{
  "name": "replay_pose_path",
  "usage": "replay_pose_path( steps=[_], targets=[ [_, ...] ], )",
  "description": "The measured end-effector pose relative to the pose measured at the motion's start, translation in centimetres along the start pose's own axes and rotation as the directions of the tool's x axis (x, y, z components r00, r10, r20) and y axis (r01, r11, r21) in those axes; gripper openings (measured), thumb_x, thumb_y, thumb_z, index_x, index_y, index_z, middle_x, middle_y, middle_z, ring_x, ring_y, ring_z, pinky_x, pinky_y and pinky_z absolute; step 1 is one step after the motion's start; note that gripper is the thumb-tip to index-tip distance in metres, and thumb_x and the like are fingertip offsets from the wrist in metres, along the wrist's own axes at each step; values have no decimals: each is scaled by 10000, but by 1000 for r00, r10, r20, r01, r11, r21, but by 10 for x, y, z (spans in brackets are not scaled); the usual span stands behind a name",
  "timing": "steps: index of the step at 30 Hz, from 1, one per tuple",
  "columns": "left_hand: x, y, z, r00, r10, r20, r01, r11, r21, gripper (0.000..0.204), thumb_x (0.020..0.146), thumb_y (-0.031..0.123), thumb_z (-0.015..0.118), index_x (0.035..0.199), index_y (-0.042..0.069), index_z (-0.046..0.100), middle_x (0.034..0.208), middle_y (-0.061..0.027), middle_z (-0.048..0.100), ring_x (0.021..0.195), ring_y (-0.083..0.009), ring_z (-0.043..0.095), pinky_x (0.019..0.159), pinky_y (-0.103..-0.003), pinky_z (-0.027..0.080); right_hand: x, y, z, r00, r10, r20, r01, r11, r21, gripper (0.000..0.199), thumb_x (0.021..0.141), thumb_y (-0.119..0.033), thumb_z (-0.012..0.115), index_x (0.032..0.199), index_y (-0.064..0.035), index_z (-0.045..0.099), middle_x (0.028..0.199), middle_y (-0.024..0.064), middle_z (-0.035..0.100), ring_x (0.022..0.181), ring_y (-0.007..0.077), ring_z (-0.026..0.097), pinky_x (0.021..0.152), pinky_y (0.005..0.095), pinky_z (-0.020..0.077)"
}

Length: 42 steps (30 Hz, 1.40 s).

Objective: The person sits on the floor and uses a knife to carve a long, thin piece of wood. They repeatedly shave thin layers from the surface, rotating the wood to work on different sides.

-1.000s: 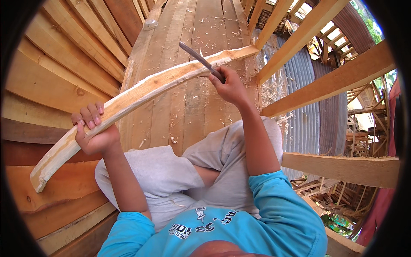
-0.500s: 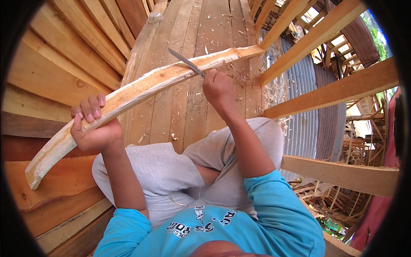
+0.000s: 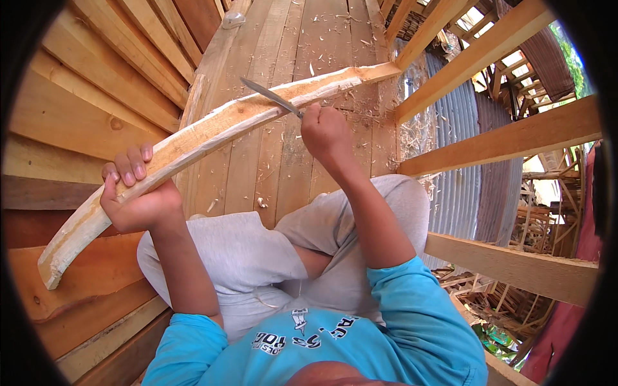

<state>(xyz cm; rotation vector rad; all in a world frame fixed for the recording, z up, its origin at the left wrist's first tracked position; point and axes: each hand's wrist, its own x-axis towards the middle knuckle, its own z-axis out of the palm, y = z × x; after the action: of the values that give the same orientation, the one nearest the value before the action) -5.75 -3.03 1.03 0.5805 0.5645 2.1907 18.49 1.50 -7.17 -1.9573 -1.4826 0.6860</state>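
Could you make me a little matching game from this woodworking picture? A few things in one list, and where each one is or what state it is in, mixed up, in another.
Things:
1. left hand
2. right hand
3. wood shavings
4. long curved piece of wood

Places or states:
A. scattered over the plank floor
B. closed around the handle of the knife
C. held slanting, far end resting at the floor's edge
D. gripping the pale wood near its lower end

Pairs: 1-D, 2-B, 3-A, 4-C
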Motion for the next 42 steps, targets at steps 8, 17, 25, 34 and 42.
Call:
replay_pose_path(
  steps=[8, 17, 25, 34, 42],
  targets=[
    [2, 5, -8, 999, -33, -2, 33, 999, -27, 123, 751, 146, 464, 690, 138, 357, 626, -7, 361, 613, -159, 396, 743, -362, 410, 14, 24, 14, 969, -90, -229, 59, 989, -138, 511, 922, -302, 374, 664, 30, 664, 707, 276, 636, 700, 477, 631, 708, 557, 495],
    [6, 1, -11, 999, -43, 33, 46, 995, -88, 112, 741, 161, 488, 685, 152, 391, 595, 5, 362, 589, -149, 394, 721, -363, 417, 33, 43, 10, 956, 190, -222, -183, 982, 48, 537, 948, -333, 340, 851, 58, 695, 895, 329, 646, 930, 475, 637, 827, 538, 483],
    [0, 5, 1, 992, -20, -123, 14, 999, -53, 142, 819, 167, 495, 733, 140, 385, 638, -9, 371, 624, -156, 397, 752, -397, 428, 30, 84, -16, 996, 42, -77, -27, 981, 190, 584, 975, -474, 427, 986, 60, 664, 912, 258, 673, 909, 369, 646, 807, 442, 480],
    [-3, 8, 7, 988, 13, -157, -3, 998, 60, 212, 893, 200, 525, 790, 120, 357, 695, -13, 362, 677, -157, 409, 810, -405, 456, 14, 57, -9, 981, -196, 4, 182, 918, 352, 412, 1000, -330, 487, 831, 23, 614, 645, 71, 536, 615, 141, 491, 596, 325, 399],
    [-7, -1, 3, 997, 53, -52, -52, 998, 26, 225, 889, 242, 579, 843, 126, 391, 733, -2, 379, 723, -143, 422, 832, -366, 423, 23, 60, -1, 992, -125, -4, 115, 901, 418, 405, 991, -316, 489, 825, 25, 628, 675, 105, 594, 649, 185, 557, 641, 356, 438]
  ],
)
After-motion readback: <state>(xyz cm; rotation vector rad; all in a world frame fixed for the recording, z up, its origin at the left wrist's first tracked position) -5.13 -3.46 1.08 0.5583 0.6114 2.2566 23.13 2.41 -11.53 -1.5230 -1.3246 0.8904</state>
